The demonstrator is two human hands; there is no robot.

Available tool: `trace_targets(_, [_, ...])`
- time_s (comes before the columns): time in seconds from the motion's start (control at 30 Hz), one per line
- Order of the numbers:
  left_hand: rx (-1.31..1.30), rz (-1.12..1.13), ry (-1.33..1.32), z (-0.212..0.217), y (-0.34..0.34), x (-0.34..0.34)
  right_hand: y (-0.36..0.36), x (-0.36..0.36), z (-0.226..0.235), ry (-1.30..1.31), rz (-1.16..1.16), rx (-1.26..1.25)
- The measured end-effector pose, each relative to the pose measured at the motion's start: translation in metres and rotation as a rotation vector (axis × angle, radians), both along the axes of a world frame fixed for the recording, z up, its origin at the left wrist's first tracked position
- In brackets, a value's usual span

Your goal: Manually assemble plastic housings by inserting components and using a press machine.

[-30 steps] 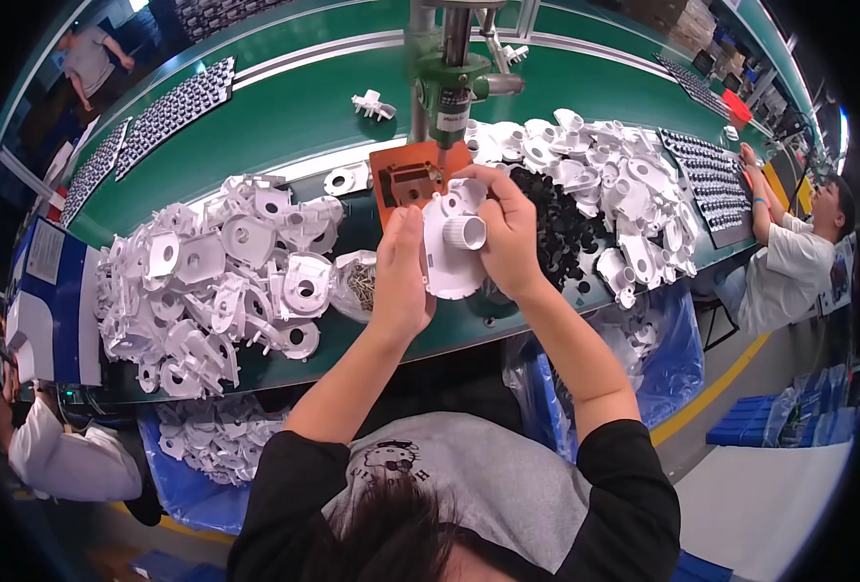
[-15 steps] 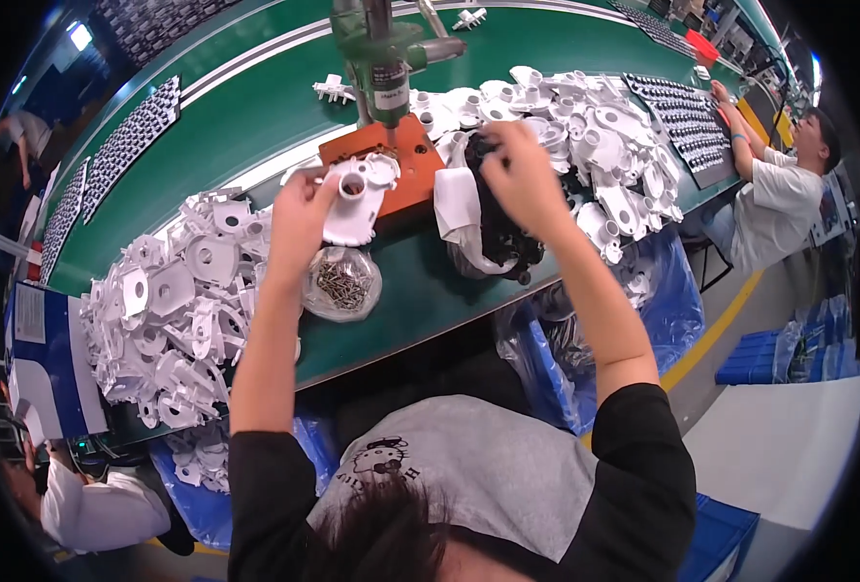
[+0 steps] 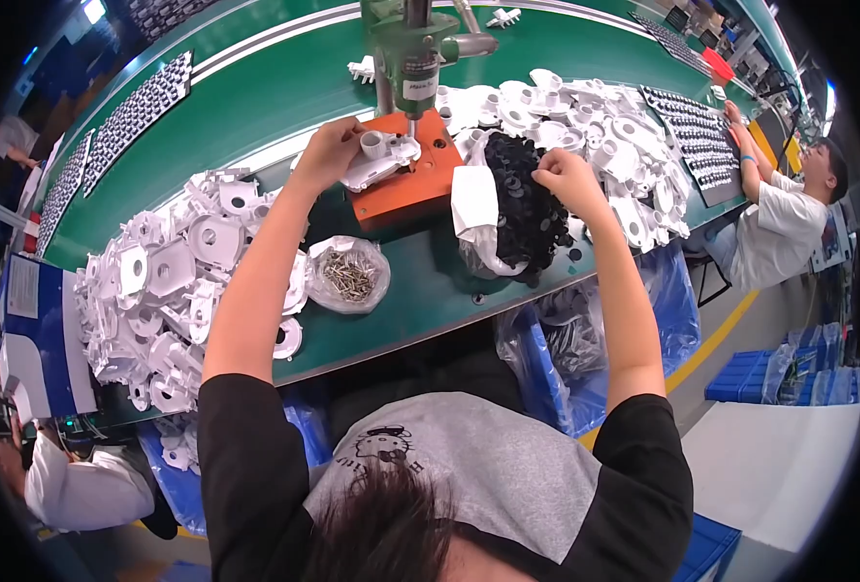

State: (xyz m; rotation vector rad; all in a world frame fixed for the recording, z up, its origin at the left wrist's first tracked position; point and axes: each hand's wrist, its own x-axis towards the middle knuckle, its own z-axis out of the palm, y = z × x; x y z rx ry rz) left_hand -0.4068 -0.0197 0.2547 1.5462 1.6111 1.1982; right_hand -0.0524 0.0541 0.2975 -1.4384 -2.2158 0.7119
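My left hand grips a white plastic housing that rests on the orange base of a green bench press. My right hand is pinched over a bag of small black round parts, fingers closed on the pile; whether a part is between them I cannot tell. A clear bag of metal screws lies on the green bench just below the press.
A heap of white housings fills the bench at left, another heap at right. Trays of small dark parts lie far right, where a person in white sits. Blue bags hang under the bench edge.
The white housing went from both hands onto the orange press base, held by my left hand. My right hand moved right into the bag of black parts.
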Motion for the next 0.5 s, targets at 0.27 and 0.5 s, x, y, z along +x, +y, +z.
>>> trace_targets(0.27, [0.014,0.062,0.242,0.006,0.020,0.020,0.014,0.001,0.013,0.215,-0.042,-0.022])
trace_targets(0.5, [0.336,0.113,0.518,-0.003,0.025,0.020,0.009,-0.067,0.042,0.244,0.221,-0.073])
